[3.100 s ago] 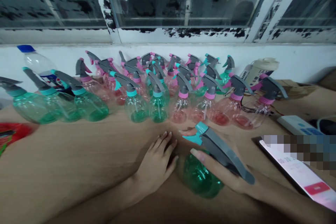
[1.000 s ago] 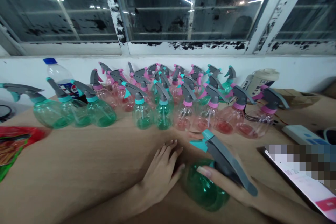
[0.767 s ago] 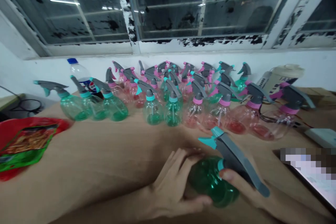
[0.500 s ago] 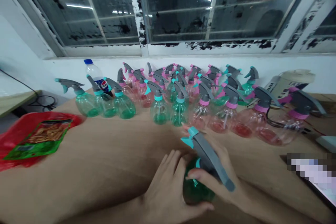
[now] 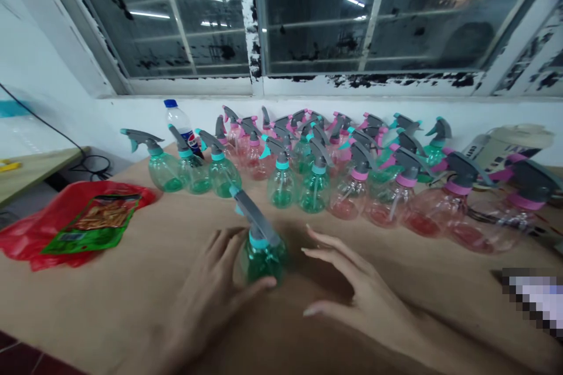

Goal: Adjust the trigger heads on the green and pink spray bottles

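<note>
A green spray bottle [image 5: 260, 253] with a grey trigger and teal collar stands upright on the brown table [image 5: 132, 281], near the front middle. My left hand [image 5: 210, 300] cups it from the left. The fingers lie behind its side and the thumb presses on its lower front. My right hand [image 5: 352, 288] hovers just to the right of the bottle. Its fingers are stretched out and apart, it holds nothing, and it does not touch the bottle.
Several green and pink spray bottles [image 5: 352, 176] stand in rows along the back by the white wall. A cola bottle [image 5: 178, 123] stands behind them at the left. A red bag with a green snack packet [image 5: 88, 222] lies far left. A phone [image 5: 539, 302] lies at the right edge.
The green bottle has moved left across the table and now stands upright. My right hand let go of its trigger head and opened. My left hand closed around its body.
</note>
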`<state>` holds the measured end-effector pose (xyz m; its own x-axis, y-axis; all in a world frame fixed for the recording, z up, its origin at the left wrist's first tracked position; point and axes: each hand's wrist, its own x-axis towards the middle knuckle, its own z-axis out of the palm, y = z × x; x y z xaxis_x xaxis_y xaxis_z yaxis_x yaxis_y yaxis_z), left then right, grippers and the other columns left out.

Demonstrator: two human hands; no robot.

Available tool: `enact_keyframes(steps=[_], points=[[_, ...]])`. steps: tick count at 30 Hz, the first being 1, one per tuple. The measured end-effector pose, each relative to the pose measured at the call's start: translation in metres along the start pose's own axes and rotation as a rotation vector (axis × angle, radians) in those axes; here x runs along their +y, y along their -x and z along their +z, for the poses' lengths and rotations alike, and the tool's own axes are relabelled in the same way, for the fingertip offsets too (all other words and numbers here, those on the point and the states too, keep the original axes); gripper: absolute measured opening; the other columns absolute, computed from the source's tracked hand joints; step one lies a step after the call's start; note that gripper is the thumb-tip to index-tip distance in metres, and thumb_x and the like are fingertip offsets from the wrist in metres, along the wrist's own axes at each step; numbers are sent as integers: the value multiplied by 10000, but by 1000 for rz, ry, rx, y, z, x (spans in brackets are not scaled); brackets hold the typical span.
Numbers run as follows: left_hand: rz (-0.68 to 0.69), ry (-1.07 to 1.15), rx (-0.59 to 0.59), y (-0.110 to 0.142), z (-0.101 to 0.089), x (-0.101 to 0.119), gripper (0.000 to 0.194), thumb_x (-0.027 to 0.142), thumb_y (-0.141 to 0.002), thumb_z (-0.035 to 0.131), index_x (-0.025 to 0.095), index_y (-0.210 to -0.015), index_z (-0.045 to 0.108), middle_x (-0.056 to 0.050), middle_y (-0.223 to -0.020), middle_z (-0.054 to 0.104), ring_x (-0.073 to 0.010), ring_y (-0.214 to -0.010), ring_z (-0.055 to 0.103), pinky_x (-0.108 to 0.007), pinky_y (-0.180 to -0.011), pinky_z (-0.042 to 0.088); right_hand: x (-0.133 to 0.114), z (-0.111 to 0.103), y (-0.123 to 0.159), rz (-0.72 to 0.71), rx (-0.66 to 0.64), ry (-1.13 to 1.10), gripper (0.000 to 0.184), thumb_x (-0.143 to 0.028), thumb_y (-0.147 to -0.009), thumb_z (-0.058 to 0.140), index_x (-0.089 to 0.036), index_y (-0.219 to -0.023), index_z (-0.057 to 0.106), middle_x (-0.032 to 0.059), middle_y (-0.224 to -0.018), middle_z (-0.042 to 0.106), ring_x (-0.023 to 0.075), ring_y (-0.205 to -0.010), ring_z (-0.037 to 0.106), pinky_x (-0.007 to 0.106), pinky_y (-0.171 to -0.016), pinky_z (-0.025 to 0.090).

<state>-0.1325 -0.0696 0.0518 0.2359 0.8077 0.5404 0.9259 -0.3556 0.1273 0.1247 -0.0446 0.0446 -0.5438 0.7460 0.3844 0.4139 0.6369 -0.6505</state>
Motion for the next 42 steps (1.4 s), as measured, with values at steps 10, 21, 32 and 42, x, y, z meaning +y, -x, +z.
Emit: enact_keyframes(steps=[10, 21, 32, 42], points=[[-135, -222, 32, -74, 27, -81, 592, 617, -727, 648, 162, -1087, 535, -101, -965, 609, -302, -937, 573, -417, -826, 460, 19, 7, 27, -7, 268, -25, 43, -211, -863, 590, -247, -864, 613, 4, -834, 670, 172, -795, 673, 284, -696, 552], [-148, -334, 23, -111, 43, -89, 588, 591, -796, 585, 120, -1144, 526, -146, -955, 636, -351, -1015, 539, -416, -820, 425, 28, 0, 57, 270, 212, -1, 147, -330, -904, 514, -327, -954, 652, -67, -1006, 733, 137, -937, 691, 199, -814, 544], [-76, -240, 346, -110, 59, -92, 655, 554, -803, 596, 181, -1309, 414, -165, -1141, 487, -341, -1076, 474, -481, -900, 400, 29, 3, 89, 421, 136, -184, 161, -274, -847, 570, -298, -997, 621, -39, -700, 650, 141, -729, 717, 197, -727, 572], [-251, -107, 46, -119, 64, -19, 508, 575, -898, 417, 195, -1217, 525, -78, -892, 641, -257, -838, 645, -328, -725, 483, 18, -18, 109, 481, 189, -275, 222, -427, -893, 492, -342, -959, 686, 3, -1186, 666, 226, -1045, 648, 254, -744, 592]])
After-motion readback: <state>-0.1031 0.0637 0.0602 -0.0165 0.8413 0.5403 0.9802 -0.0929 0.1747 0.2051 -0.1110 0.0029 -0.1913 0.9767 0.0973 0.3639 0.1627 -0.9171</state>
